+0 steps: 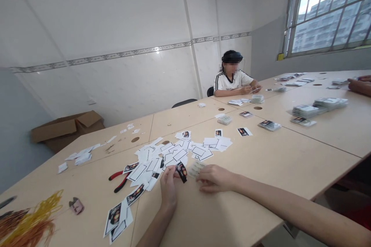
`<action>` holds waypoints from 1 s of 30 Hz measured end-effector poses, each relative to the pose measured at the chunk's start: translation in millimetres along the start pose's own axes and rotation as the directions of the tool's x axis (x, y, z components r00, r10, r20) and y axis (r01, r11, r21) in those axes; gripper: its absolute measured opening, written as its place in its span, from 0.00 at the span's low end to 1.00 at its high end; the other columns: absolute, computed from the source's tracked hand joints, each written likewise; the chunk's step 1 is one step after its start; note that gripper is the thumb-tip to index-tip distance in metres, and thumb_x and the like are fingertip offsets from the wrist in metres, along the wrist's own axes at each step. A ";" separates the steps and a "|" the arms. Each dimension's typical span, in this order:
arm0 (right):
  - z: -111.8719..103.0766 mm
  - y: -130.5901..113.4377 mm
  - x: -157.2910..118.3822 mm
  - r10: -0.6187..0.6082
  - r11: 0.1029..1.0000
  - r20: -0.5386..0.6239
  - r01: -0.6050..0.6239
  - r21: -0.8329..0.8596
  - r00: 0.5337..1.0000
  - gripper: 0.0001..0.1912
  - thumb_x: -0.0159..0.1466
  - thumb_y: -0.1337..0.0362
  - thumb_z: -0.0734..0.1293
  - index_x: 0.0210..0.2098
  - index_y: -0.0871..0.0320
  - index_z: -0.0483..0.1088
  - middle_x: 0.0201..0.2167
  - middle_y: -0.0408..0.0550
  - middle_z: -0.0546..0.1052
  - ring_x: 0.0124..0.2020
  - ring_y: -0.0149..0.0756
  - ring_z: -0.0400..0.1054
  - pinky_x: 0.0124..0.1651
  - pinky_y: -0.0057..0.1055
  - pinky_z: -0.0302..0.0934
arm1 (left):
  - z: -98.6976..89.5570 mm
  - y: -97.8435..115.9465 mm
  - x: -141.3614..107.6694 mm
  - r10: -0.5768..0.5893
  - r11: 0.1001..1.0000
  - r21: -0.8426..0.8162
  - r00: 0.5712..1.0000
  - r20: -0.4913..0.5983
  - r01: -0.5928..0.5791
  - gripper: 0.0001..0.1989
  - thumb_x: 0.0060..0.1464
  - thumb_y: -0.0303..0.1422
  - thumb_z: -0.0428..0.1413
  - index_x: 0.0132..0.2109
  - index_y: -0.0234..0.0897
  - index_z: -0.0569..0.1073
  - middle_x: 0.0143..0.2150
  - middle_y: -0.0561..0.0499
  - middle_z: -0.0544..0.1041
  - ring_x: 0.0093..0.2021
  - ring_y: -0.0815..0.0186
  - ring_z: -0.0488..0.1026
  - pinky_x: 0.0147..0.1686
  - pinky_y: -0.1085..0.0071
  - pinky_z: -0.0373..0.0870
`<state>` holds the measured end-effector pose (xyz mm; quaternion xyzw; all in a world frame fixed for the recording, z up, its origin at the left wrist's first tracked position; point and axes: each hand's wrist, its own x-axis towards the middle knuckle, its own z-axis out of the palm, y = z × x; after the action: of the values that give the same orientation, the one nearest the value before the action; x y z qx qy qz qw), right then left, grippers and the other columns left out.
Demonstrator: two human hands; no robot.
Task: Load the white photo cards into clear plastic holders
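We seem partway: our left fingers [171, 171] pinch a curled black printed slip [181, 172] beside a flat clear plastic pack [195, 169] at our right fingers [204, 178], grip unclear, with black-printed white paper cards [114, 217] apparently left at eight o'clock and clear plastic stacks [330, 103] seemingly done at two.

This looks like a small workroom: a large shared table [261, 158], heaped cards [177, 153], a seated co-worker [231, 83].

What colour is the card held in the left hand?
The card is mostly black, with a small orange patch, seen in the head view.
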<state>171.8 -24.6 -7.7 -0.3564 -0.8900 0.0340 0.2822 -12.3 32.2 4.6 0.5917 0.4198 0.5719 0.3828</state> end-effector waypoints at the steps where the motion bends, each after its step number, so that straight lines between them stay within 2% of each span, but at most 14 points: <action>1: -1.5 -2.1 0.0 0.044 0.999 -0.034 -0.043 0.022 0.998 0.12 0.58 0.59 0.59 0.38 0.58 0.65 0.30 0.47 0.70 0.31 0.32 0.62 0.33 0.27 0.54 | 0.2 -0.3 -0.3 -0.012 0.999 -0.039 0.999 0.045 0.014 0.10 0.44 0.38 0.52 0.24 0.35 0.68 0.23 0.53 0.71 0.27 0.67 0.68 0.30 0.72 0.65; 3: -5.9 -5.2 -0.4 0.142 0.988 -0.107 -0.134 0.081 0.984 0.15 0.57 0.60 0.60 0.42 0.58 0.62 0.32 0.47 0.70 0.32 0.32 0.62 0.34 0.27 0.55 | 0.6 -0.4 -1.3 -0.035 0.979 -0.189 0.981 0.189 0.071 0.09 0.44 0.37 0.52 0.30 0.35 0.70 0.29 0.51 0.73 0.31 0.64 0.70 0.35 0.68 0.66; 6: -9.6 -4.6 -1.2 0.296 0.940 -0.164 -0.256 0.227 0.941 0.26 0.55 0.59 0.63 0.51 0.57 0.52 0.34 0.47 0.69 0.32 0.31 0.62 0.33 0.27 0.56 | 1.8 1.5 -3.6 -0.021 0.891 -0.415 0.932 0.362 0.181 0.10 0.45 0.35 0.51 0.36 0.35 0.70 0.35 0.49 0.73 0.36 0.62 0.72 0.41 0.65 0.64; 8: -7.6 -1.0 -1.1 0.379 0.888 -0.170 -0.306 0.344 0.910 0.32 0.54 0.59 0.63 0.54 0.57 0.45 0.36 0.47 0.68 0.31 0.31 0.62 0.33 0.26 0.56 | 2.8 4.0 -5.7 -0.023 0.864 -0.447 0.905 0.425 0.231 0.11 0.46 0.35 0.51 0.37 0.35 0.70 0.37 0.48 0.74 0.37 0.61 0.72 0.43 0.64 0.63; 10: -3.4 3.0 -0.2 0.424 0.828 -0.156 -0.312 0.465 0.892 0.33 0.55 0.60 0.63 0.55 0.57 0.43 0.37 0.47 0.67 0.30 0.29 0.61 0.32 0.26 0.57 | 4.2 6.5 -8.0 -0.033 0.871 -0.411 0.868 0.496 0.268 0.12 0.46 0.35 0.51 0.38 0.34 0.70 0.38 0.47 0.74 0.39 0.60 0.71 0.45 0.62 0.62; 12: 0.6 5.9 1.1 0.434 0.783 -0.135 -0.299 0.546 0.891 0.26 0.57 0.60 0.61 0.53 0.57 0.49 0.34 0.45 0.67 0.29 0.29 0.61 0.31 0.25 0.57 | 5.6 8.3 -10.1 -0.035 0.895 -0.348 0.821 0.570 0.280 0.13 0.44 0.34 0.53 0.39 0.34 0.70 0.40 0.45 0.74 0.42 0.58 0.70 0.45 0.61 0.61; 15: 3.5 7.4 3.3 0.433 0.781 -0.148 -0.288 0.554 0.889 0.13 0.59 0.61 0.58 0.42 0.57 0.62 0.30 0.44 0.69 0.29 0.29 0.61 0.31 0.26 0.56 | 7.1 9.0 -11.9 -0.012 0.914 -0.306 0.769 0.639 0.268 0.14 0.43 0.35 0.53 0.40 0.34 0.70 0.41 0.45 0.73 0.44 0.57 0.69 0.46 0.60 0.60; 17: 4.0 7.8 4.3 0.448 0.782 -0.183 -0.285 0.554 0.875 0.11 0.60 0.60 0.57 0.38 0.58 0.66 0.29 0.45 0.70 0.28 0.29 0.61 0.32 0.26 0.55 | 7.4 8.2 -12.2 -0.013 0.919 -0.288 0.749 0.663 0.271 0.15 0.44 0.35 0.53 0.41 0.35 0.69 0.43 0.45 0.72 0.45 0.57 0.68 0.47 0.61 0.60; 19: 4.6 8.3 4.7 0.481 0.758 -0.214 -0.280 0.589 0.850 0.11 0.60 0.60 0.57 0.37 0.59 0.65 0.29 0.45 0.70 0.28 0.30 0.61 0.32 0.27 0.55 | 7.3 6.6 -12.1 -0.032 0.924 -0.264 0.742 0.669 0.277 0.16 0.44 0.36 0.53 0.42 0.36 0.68 0.44 0.45 0.71 0.46 0.57 0.68 0.46 0.62 0.60; 24: 5.7 8.9 4.4 0.551 0.717 -0.274 -0.280 0.638 0.788 0.12 0.59 0.59 0.59 0.39 0.59 0.64 0.27 0.45 0.69 0.29 0.31 0.63 0.33 0.28 0.56 | 7.6 2.2 -12.3 -0.047 0.946 -0.217 0.764 0.643 0.240 0.20 0.41 0.38 0.55 0.44 0.38 0.66 0.47 0.43 0.69 0.49 0.55 0.65 0.42 0.64 0.63; 28: 2.3 7.7 4.4 0.548 0.736 -0.305 -0.276 0.617 0.779 0.11 0.58 0.60 0.60 0.38 0.59 0.64 0.28 0.45 0.70 0.30 0.31 0.64 0.34 0.28 0.57 | 7.6 2.4 -14.2 -0.001 0.970 -0.187 0.767 0.641 0.157 0.21 0.42 0.38 0.54 0.46 0.38 0.64 0.48 0.44 0.68 0.50 0.56 0.64 0.43 0.64 0.63; 30: -0.7 7.1 4.6 0.534 0.752 -0.321 -0.266 0.602 0.782 0.09 0.58 0.61 0.60 0.36 0.59 0.65 0.28 0.46 0.71 0.31 0.31 0.64 0.34 0.28 0.57 | 7.2 3.3 -15.1 0.019 0.989 -0.127 0.785 0.619 0.077 0.18 0.44 0.36 0.53 0.45 0.38 0.64 0.47 0.44 0.69 0.50 0.57 0.64 0.43 0.64 0.63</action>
<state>173.8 -16.5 -6.8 -0.4504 -0.6467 0.2492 0.5628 -4.9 17.2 1.9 0.7103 0.2377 0.3696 0.5499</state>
